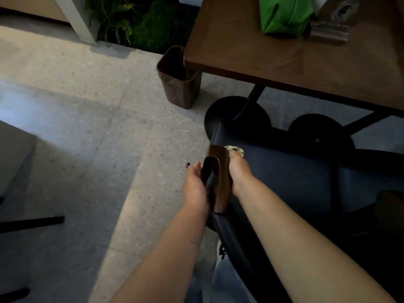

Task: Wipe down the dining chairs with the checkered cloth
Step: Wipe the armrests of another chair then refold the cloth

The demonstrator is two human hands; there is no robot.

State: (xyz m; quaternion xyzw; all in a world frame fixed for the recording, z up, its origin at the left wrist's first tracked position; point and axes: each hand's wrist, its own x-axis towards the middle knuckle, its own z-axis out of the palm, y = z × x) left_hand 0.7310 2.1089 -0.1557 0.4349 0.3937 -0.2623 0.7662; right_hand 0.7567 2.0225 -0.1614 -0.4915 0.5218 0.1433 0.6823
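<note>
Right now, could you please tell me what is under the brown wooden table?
Two round black bases with slanted black legs stand under the brown wooden table, and the dark padded chair seat reaches beneath its edge. Anything farther under is covered.

Dim terrazzo floor (91, 119), wooden table (273, 57), ferns (122, 20).
</note>
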